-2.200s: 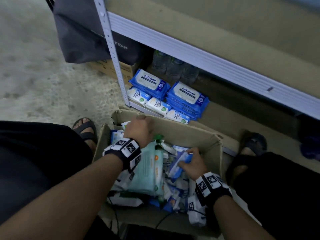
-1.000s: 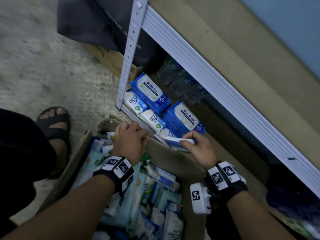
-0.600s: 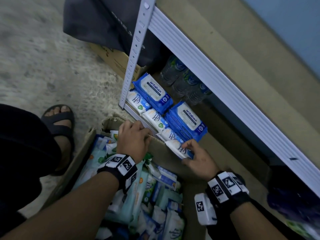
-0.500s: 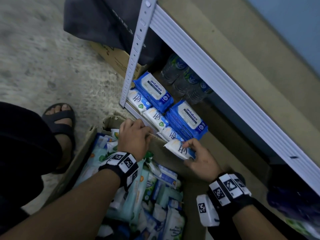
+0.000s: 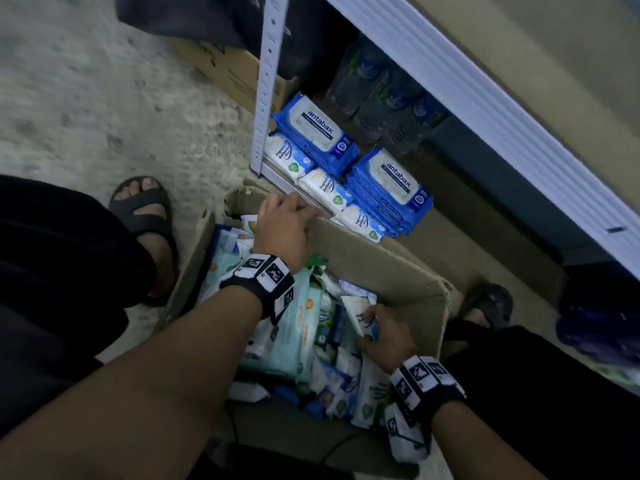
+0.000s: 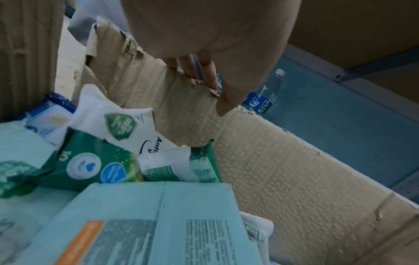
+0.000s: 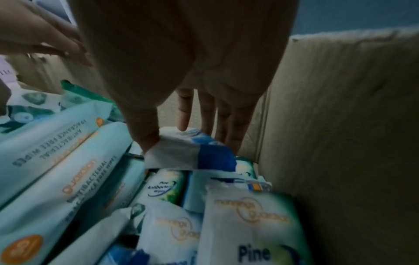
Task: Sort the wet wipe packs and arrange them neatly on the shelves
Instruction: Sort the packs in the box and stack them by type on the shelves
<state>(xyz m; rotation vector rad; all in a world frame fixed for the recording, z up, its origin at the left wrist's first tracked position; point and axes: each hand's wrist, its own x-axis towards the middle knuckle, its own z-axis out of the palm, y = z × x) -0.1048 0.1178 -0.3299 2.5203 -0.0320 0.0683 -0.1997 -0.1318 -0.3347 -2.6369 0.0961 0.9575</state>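
A cardboard box [image 5: 381, 258] on the floor holds several mixed wet wipe packs, among them large teal packs [image 5: 287, 334] and small white ones. My left hand [image 5: 284, 223] grips the box's far rim [image 6: 158, 100], fingers [image 6: 204, 77] curled over the torn edge. Inside the box, my right hand [image 5: 374, 322] pinches a small white-and-blue pack [image 7: 188, 152] between thumb and fingers. On the bottom shelf [image 5: 467, 220] lie two stacks of blue Antabax packs [image 5: 391, 181] with three small white packs [image 5: 325, 188] in a row in front.
Water bottles [image 5: 381, 98] stand behind the packs on the shelf. The shelf's white upright [image 5: 268, 81] rises by the box's far corner. A dark bag [image 5: 207, 15] and another carton [image 5: 225, 71] sit left of it. My sandalled feet [image 5: 145, 216] flank the box.
My right hand has moved from the front of the bottom shelf back down into the box and holds a small white-and-blue pack there. The left hand has stayed on the box rim.
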